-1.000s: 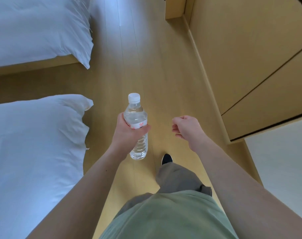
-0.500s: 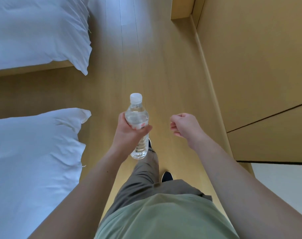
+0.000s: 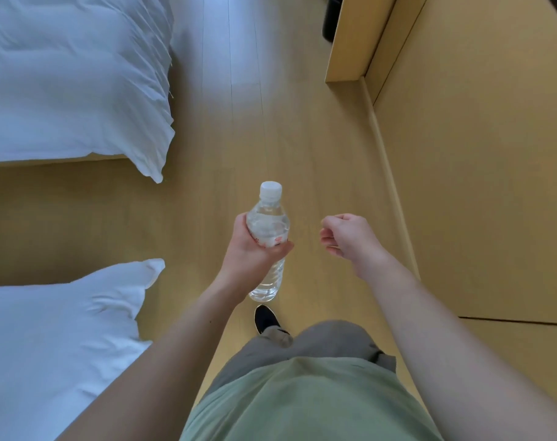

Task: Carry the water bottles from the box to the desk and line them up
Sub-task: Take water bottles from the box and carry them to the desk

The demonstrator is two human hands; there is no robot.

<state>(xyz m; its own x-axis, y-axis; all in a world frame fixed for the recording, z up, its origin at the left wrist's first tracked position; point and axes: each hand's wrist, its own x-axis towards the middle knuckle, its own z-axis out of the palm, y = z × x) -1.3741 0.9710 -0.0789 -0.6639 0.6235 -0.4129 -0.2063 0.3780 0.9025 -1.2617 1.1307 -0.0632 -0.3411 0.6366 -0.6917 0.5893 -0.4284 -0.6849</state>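
Observation:
A clear water bottle [image 3: 268, 218] with a white cap and a red-and-white label is held upright in front of my body. My left hand [image 3: 251, 253] grips it round the middle, fingers wrapped over the label. To the right of the bottle, a hand's width away, my right hand [image 3: 347, 238] hangs in the air with its fingers curled and nothing in it. Neither the box nor the desk top shows in this view.
Two beds with white duvets [image 3: 73, 78] [image 3: 57, 342] line the left side, with a gap between them. A wooden wall of cabinet panels [image 3: 480, 154] runs along the right. The light wood floor [image 3: 239, 122] forms an aisle ahead. A dark object [image 3: 333, 17] stands at the top.
I have walked forward along the aisle: the beds and cabinet panels slid towards me. The bottle stays upright in my left hand, and my right hand stays curled.

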